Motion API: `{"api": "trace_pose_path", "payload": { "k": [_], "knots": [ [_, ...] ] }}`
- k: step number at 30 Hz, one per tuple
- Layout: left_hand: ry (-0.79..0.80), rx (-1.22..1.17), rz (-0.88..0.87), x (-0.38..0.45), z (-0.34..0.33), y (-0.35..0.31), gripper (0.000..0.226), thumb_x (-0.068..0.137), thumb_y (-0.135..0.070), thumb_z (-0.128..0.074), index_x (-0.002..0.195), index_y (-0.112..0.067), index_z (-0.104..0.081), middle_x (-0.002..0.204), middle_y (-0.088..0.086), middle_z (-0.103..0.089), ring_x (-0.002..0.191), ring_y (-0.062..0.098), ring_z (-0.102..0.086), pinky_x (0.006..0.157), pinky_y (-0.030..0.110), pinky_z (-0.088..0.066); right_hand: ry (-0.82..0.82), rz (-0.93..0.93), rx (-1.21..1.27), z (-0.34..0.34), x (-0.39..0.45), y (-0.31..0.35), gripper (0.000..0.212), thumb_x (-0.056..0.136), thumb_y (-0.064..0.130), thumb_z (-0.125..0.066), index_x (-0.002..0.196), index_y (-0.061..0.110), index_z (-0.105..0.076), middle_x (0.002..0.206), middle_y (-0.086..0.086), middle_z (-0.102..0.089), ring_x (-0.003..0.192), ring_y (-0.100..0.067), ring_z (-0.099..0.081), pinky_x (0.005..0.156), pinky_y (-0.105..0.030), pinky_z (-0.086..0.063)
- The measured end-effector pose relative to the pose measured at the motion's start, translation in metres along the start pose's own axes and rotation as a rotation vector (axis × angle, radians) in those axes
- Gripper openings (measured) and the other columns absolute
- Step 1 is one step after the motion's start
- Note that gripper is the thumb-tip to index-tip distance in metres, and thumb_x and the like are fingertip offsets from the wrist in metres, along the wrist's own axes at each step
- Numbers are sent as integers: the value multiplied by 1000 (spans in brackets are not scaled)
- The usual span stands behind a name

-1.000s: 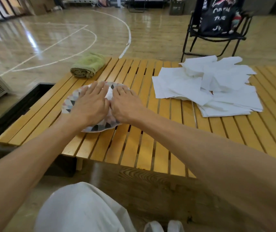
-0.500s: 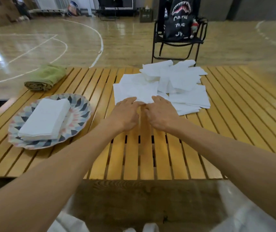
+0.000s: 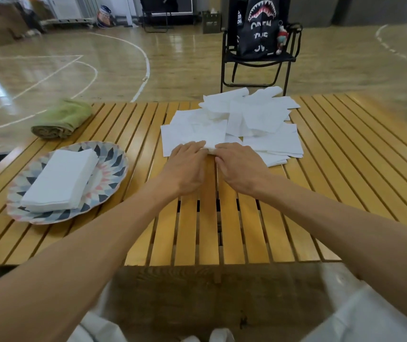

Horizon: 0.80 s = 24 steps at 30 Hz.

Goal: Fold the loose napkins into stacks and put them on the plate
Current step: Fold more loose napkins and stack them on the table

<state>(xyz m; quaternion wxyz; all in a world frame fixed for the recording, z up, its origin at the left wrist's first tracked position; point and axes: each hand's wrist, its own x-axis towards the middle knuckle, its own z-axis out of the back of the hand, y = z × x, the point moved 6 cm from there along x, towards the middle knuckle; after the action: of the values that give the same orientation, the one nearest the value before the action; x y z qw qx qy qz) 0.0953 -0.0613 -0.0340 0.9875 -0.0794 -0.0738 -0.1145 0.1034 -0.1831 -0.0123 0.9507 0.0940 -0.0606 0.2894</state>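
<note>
1. Both forearms reach from 6 o'clock over the slatted wooden desk (image 3: pixel 247 218), the hands side by side near its middle.
2. The left hand (image 3: pixel 185 169) lies palm down, fingers pressed together, fingertips on the near edge of a loose napkin (image 3: pixel 195 134).
3. The right hand (image 3: pixel 239 166) rests just beside it, fingers curled and pinching the crumpled near corner of that napkin.
4. At 9 o'clock from the hands, a patterned plate (image 3: pixel 113 166) holds a folded napkin stack (image 3: pixel 60 180), lying flat.
5. Toward 12 and 1 o'clock, the napkin pile (image 3: pixel 259 117) sprawls in overlapping sheets.
6. At 10 o'clock, a rolled green towel (image 3: pixel 61 119) sits at the desk's far edge.
7. Beyond at 12 o'clock, a black folding chair (image 3: pixel 259 67) carries a black printed bag (image 3: pixel 259 28).
</note>
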Motion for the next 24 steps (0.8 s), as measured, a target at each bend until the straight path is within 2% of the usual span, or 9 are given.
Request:
{"api": "trace_pose_path", "payload": {
  "k": [4, 6, 8, 10, 14, 16, 18, 21, 24],
  "knots": [
    [-180, -144, -11, -21, 30, -6, 26, 87, -5, -53, 109, -15, -62, 136, 5, -51, 128, 22, -45, 110, 35, -31, -43, 59, 84, 17, -19, 7, 37, 106, 20, -35, 127, 15, -65, 132, -5, -64, 119, -26, -58, 101, -46, -44],
    [-318, -193, -27, -36, 44, -11, 20, 88, -10, -59, 107, -16, -59, 117, 1, -55, 108, 17, -52, 97, 31, -38, -54, 55, 207, 21, -31, 9, 35, 105, 21, -37, 116, 12, -68, 116, -5, -69, 107, -24, -61, 94, -45, -48],
    [-387, -214, -69, -49, 51, -18, 24, 90, -16, -63, 113, -17, -56, 111, -1, -56, 101, 13, -52, 94, 30, -39, -61, 39, 344, 26, -45, 10, 33, 105, 24, -39, 108, 13, -70, 104, -3, -71, 94, -21, -62, 86, -44, -49],
    [-422, -195, -119, -59, 56, -24, 22, 91, -18, -64, 112, -17, -57, 106, -3, -59, 98, 14, -54, 93, 31, -39, -39, 20, 454, 30, -59, 14, 31, 106, 24, -42, 111, 15, -71, 106, 0, -71, 95, -18, -61, 87, -38, -49],
    [-448, -185, -171, -72, 62, -32, 6, 93, -18, -63, 98, -18, -61, 92, -7, -63, 87, 14, -58, 86, 35, -42, -27, -11, 591, 35, -78, 18, 31, 106, 27, -45, 119, 20, -72, 112, -4, -73, 104, -18, -62, 92, -31, -50],
    [-449, -186, -172, -75, 63, -34, 5, 94, -21, -63, 98, -19, -62, 91, -8, -64, 86, 12, -59, 85, 35, -43, -35, -25, 628, 37, -83, 17, 30, 105, 28, -46, 125, 27, -69, 116, 6, -72, 106, -7, -61, 93, -20, -47],
    [-429, -199, -160, -77, 63, -35, 8, 95, -24, -62, 101, -19, -61, 93, -8, -64, 87, 11, -59, 87, 34, -44, -28, -40, 659, 37, -87, 16, 31, 105, 28, -47, 128, 28, -67, 117, 11, -71, 108, -1, -59, 97, -21, -46],
    [-373, -258, -116, -79, 61, -33, 9, 95, -25, -62, 102, -19, -62, 93, -9, -65, 85, 11, -60, 82, 34, -49, -24, -94, 763, 36, -90, 11, 28, 104, 28, -50, 124, 27, -70, 111, 3, -73, 107, -10, -63, 97, -33, -52],
    [-280, -353, -32, -78, 59, -27, 6, 94, -26, -63, 98, -23, -65, 88, -14, -63, 85, 4, -59, 76, 27, -51, -56, -178, 838, 38, -91, 6, 20, 99, 21, -60, 110, 25, -76, 101, 11, -73, 97, -2, -64, 85, -19, -51]
  ]
}}
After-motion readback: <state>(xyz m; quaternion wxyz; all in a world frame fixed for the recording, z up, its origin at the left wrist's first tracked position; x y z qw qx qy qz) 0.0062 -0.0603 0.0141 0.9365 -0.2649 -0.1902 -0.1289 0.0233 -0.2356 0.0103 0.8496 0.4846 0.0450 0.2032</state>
